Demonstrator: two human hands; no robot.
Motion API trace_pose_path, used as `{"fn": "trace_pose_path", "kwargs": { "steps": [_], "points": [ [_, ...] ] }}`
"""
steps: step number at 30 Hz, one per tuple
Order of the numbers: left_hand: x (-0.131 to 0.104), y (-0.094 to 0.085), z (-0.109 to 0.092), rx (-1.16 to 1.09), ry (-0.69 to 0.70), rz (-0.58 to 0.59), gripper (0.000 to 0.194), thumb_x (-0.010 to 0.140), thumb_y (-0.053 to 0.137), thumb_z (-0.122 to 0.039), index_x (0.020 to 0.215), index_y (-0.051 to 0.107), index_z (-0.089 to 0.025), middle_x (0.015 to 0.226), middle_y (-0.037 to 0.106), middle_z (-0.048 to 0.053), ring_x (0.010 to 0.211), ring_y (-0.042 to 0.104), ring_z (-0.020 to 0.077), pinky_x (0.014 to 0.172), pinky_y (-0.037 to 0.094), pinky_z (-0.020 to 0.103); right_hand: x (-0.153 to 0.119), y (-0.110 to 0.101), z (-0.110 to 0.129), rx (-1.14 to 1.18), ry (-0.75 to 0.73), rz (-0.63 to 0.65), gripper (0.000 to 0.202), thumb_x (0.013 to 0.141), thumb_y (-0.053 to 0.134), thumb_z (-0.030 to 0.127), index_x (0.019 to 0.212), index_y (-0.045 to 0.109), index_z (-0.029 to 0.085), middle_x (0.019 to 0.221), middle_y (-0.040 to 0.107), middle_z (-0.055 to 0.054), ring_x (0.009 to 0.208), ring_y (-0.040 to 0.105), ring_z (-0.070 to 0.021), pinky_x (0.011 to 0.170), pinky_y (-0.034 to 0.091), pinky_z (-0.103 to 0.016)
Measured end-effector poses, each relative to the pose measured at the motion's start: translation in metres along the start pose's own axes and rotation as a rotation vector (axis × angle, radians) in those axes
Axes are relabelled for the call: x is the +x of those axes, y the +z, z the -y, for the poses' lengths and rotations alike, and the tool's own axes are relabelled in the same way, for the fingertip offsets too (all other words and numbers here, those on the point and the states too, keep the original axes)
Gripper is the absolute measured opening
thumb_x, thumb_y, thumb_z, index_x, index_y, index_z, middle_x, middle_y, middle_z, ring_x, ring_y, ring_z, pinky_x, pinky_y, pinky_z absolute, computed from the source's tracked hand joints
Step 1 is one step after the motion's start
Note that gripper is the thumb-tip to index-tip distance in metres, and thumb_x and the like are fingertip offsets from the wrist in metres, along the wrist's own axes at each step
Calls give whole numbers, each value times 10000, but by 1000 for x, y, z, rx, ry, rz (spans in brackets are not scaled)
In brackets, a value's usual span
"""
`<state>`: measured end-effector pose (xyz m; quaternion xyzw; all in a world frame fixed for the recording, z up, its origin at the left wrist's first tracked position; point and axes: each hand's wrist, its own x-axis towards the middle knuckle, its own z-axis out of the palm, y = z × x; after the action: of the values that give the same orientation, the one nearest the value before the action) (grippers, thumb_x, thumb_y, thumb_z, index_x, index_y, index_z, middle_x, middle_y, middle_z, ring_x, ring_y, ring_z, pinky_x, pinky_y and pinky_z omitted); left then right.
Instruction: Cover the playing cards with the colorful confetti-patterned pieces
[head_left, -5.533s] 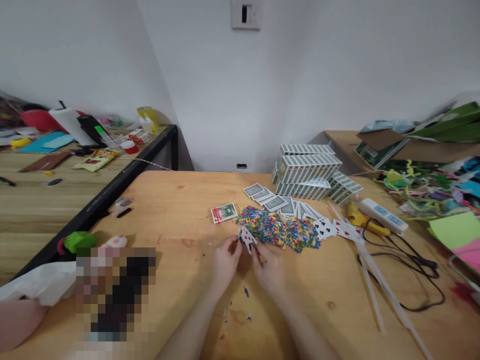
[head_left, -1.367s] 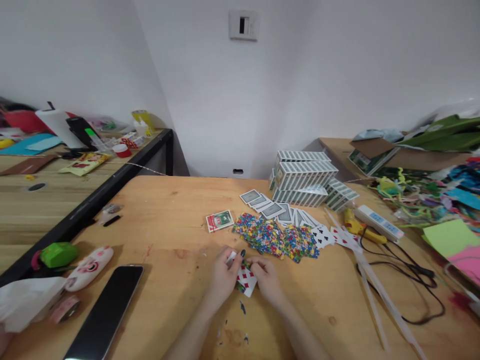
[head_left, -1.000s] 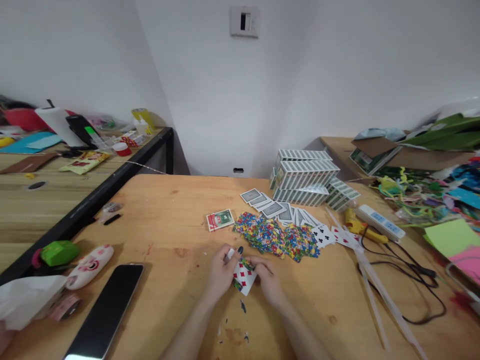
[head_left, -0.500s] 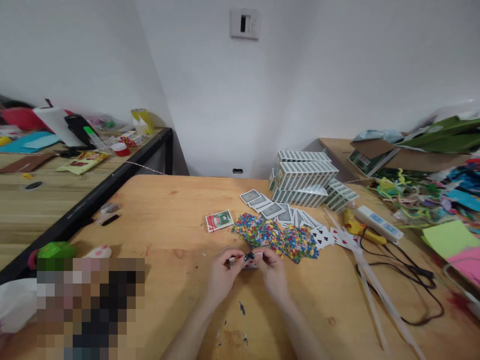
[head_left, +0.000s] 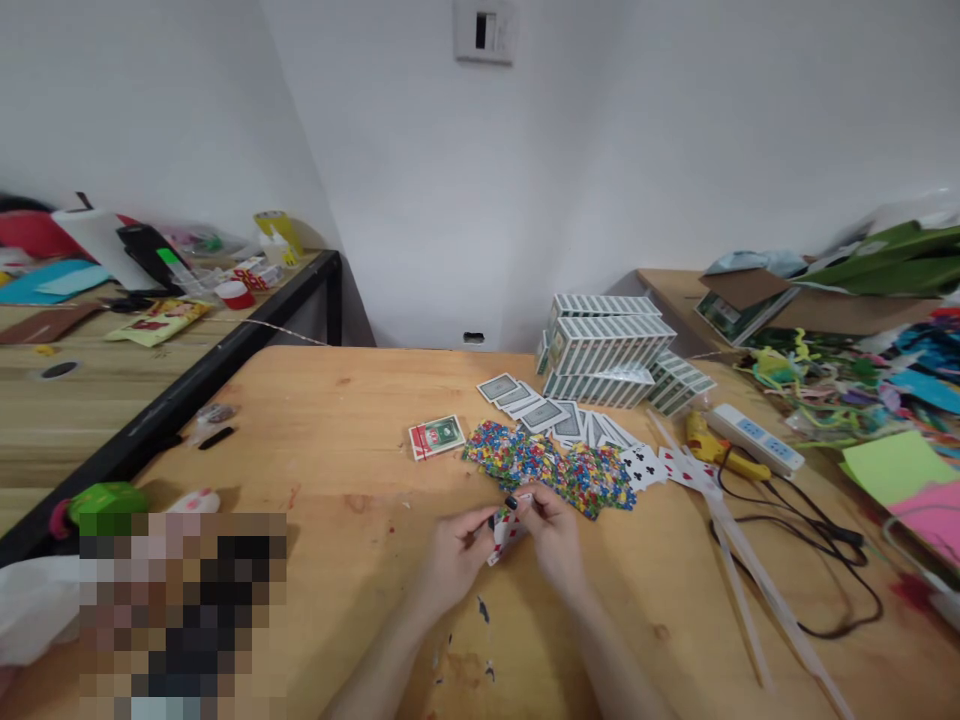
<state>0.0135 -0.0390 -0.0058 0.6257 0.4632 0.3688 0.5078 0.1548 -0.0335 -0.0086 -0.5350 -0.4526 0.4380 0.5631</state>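
A playing card (head_left: 504,538) with red pips, tilted between my hands, is pinched at its left side by my left hand (head_left: 459,550). At its upper right, the fingers of my right hand (head_left: 551,530) close on the same card. Whether it is one card or a thin stack I cannot tell. Just beyond my hands lies a spread of cards with multicoloured backs (head_left: 551,465). Behind it are grey-backed cards (head_left: 544,413) in a loose row. Face-up cards (head_left: 643,468) with clubs and hearts lie to the right. A green and red card box (head_left: 438,437) rests at the left.
Striped card boxes (head_left: 611,345) are stacked at the back. On the right are a yellow glue gun (head_left: 720,450), a power strip (head_left: 757,440), clear glue sticks (head_left: 772,600) and a looped black cable (head_left: 874,590). A green object (head_left: 109,500) sits at the left edge.
The card has turned from lying roughly level to a steep slant, showing more of its face. My right hand has risen slightly toward its upper end; my left hand has shifted slightly right.
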Motion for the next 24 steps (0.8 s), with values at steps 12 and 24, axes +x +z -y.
{"fn": "trace_pose_path", "kwargs": {
  "steps": [12,24],
  "points": [
    [-4,-3,-8,-36,-37,42,336,770,399,-181,1021,623,-170,776,680,36,652,589,140,595,458,215,0,0,7,34,86,-32,160,676,604,329,648,580,174,534,490,29,516,436,-121,509,347,-225],
    [4,-4,-5,-46,-73,-192,215,719,558,-312,802,662,-144,694,665,42,584,565,129,557,452,218,0,0,4,-28,-38,129,122,719,589,303,733,594,181,666,533,0,608,486,-131,560,394,-227]
  ]
}}
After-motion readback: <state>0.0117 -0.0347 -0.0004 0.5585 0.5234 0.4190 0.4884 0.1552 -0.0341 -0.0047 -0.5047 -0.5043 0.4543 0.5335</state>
